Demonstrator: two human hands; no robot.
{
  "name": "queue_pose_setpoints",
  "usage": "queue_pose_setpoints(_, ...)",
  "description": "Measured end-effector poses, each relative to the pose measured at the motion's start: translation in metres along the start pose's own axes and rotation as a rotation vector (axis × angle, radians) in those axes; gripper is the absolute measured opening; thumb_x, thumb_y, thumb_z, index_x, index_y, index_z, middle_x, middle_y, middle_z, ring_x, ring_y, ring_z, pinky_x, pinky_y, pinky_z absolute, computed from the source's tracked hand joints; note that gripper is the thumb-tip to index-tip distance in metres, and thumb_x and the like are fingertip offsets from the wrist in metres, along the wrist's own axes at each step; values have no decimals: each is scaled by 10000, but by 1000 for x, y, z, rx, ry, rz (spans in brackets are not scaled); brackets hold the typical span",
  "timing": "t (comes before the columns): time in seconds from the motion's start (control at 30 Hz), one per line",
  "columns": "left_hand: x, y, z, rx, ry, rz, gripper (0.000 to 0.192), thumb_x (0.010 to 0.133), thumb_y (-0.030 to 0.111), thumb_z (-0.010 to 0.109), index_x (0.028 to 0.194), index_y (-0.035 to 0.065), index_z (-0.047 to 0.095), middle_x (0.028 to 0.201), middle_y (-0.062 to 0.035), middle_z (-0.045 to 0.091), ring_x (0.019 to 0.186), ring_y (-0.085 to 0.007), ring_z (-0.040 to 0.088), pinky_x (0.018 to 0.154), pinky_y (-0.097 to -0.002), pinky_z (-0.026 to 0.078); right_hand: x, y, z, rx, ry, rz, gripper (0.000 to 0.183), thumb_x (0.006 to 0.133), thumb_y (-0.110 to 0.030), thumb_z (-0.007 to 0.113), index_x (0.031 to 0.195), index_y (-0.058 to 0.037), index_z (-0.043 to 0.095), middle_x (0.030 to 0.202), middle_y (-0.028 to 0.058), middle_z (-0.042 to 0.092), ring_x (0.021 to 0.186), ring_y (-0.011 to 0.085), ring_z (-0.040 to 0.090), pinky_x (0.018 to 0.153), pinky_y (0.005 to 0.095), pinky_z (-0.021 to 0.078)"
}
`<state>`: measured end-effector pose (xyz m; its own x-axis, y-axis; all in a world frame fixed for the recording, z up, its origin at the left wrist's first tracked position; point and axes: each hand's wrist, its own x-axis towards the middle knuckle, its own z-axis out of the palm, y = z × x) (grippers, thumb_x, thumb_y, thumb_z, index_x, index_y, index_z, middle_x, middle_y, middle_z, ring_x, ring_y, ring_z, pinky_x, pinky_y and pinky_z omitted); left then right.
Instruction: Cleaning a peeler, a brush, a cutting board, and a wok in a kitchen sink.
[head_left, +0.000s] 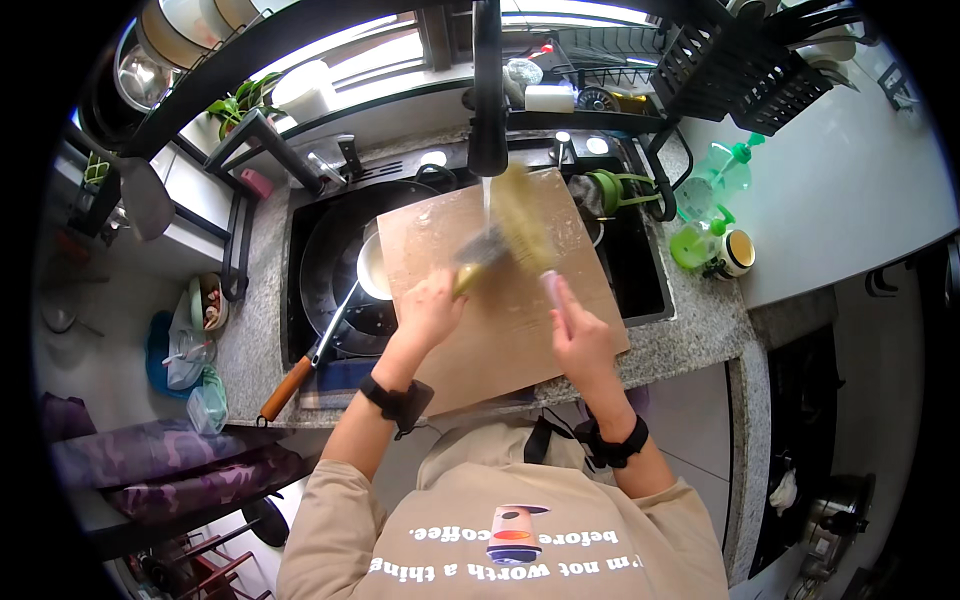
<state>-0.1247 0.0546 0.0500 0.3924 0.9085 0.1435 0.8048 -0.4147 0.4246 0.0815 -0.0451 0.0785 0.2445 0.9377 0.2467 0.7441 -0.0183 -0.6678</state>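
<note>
My right hand (581, 337) grips the pink handle of a long yellowish brush-like tool (521, 221), whose head is blurred. In my left hand (433, 306) is a short yellow-handled tool (480, 255) with a grey, blurred head; its exact kind cannot be told. Both tools are over a wet light-brown board (495, 337), which lies tilted across the sink (645, 300). Water (487, 201) runs from the black faucet (489, 97) down towards the two tools.
Left of the board, a white pan (369, 264) with a wooden handle rests in a large dark wok (322, 247). Green pump bottles (694, 244) and a jar (733, 253) stand on the right counter. A black utensil basket (701, 67) hangs above right.
</note>
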Motion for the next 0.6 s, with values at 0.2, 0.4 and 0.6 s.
queue_pose_setpoints(0.2, -14, -5, 32, 154, -124, 14, 305, 731, 238, 611, 944, 77, 464, 815, -146, 553, 708, -333, 581, 612, -422, 461, -2, 7, 34, -374, -273, -25, 465, 789, -232, 528, 1242, -263, 427, 636, 150, 573, 572, 314, 585, 536, 423, 475)
queue_pose_setpoints(0.4, -16, -12, 29, 131, -139, 56, 263, 754, 230, 576, 938, 86, 455, 742, -139, 574, 667, -339, 578, 603, -424, 463, 24, 42, 31, -391, -161, 71, 471, 804, -248, 502, 1258, -309, 392, 634, 146, 574, 580, 324, 591, 546, 428, 480)
queue_pose_setpoints(0.6, -9, -4, 24, 141, -198, 11, 257, 750, 222, 567, 932, 80, 454, 727, -152, 581, 672, -342, 582, 605, -425, 464, 2, 20, 48, -399, -255, -36, 486, 806, -240, 496, 1267, -333, 374, 646, 152, 576, 593, 320, 599, 551, 425, 484)
